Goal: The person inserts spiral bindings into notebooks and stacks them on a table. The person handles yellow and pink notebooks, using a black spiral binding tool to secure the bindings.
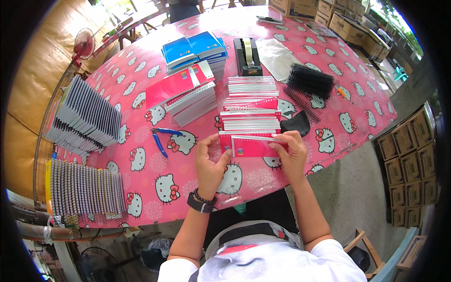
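Observation:
Close to the table's near edge, a pink-covered notebook (256,148) with a row of punched holes along its top edge is held between both hands. My left hand (212,162) closes on its left end, thumb on the cover. At the right end, the thumb and fingers of my right hand (290,155) pinch the upper corner. Right behind it stretches a row of similar punched notebooks (249,123), their white page edges and pink covers showing. A black pouch-like item (296,124) lies just beyond my right hand. Blue-handled pliers (162,140) rest to the left.
Left of the row stand a pink notebook stack (192,103) and a blue-covered one (188,49). A tape dispenser (247,56) sits behind, black spiral coils (310,81) to the right. Bound notebooks (87,115) and more spiral-bound ones (87,190) line the left edge. Cartons (406,162) stand right.

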A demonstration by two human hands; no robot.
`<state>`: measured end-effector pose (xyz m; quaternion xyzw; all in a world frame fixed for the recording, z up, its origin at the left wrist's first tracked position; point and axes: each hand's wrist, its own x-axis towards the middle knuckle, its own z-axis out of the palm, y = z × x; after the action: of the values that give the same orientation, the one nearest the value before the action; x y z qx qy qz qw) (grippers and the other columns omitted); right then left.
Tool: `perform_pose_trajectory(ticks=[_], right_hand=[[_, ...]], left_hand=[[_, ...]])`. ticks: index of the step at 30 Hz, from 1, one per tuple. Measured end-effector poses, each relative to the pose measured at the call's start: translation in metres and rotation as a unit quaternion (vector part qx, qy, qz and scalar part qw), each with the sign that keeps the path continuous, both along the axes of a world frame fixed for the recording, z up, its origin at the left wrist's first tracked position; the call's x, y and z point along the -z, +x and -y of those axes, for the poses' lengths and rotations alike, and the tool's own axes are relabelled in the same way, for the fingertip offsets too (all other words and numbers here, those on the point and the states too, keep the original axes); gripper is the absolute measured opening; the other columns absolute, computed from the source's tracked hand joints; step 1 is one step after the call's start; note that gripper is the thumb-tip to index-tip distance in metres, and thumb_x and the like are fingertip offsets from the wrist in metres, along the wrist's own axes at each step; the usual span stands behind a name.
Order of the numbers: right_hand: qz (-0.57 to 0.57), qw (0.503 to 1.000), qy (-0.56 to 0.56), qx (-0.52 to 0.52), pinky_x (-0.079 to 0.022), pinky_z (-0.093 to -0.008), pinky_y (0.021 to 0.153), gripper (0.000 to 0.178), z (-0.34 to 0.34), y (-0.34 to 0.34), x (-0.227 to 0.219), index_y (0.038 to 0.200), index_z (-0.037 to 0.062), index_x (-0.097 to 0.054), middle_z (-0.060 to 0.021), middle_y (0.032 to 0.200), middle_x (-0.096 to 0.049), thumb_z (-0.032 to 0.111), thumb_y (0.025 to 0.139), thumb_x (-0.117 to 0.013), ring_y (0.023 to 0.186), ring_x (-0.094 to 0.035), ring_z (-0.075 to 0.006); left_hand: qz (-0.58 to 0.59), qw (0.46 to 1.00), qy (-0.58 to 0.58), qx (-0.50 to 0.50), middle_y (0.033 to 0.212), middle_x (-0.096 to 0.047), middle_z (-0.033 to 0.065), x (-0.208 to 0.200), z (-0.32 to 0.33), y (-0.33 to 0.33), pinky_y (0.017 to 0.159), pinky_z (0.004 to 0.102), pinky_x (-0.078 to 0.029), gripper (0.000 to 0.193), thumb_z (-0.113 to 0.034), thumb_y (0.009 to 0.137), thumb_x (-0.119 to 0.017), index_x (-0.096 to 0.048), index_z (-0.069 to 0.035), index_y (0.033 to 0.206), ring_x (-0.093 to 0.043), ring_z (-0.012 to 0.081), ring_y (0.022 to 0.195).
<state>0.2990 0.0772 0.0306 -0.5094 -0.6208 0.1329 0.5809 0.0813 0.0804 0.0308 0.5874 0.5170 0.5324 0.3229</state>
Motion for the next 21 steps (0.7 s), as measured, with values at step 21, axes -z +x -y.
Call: perform_pose_trajectory(ticks=[21], right_hand=[[-0.118, 0.973, -0.118, -0.16, -0.047, -0.0245, 0.069, 0.009, 0.006, -0.033, -0.021, 0.097, 0.0036, -0.063, -0.0038, 0.088, -0.063, 0.008, 0.09, -0.06, 0.081, -0.059, -0.0081]], left_hand=[[-0.375, 0.906, 0.198, 0.016, 0.091, -0.064, 0.0034, -0.025, 0.045, 0.028, 0.105, 0.0428, -0.029, 0.036, -0.003, 0.081, -0.06, -0.067, -0.012, 0.116, -0.061, 0.0196, 0.089]])
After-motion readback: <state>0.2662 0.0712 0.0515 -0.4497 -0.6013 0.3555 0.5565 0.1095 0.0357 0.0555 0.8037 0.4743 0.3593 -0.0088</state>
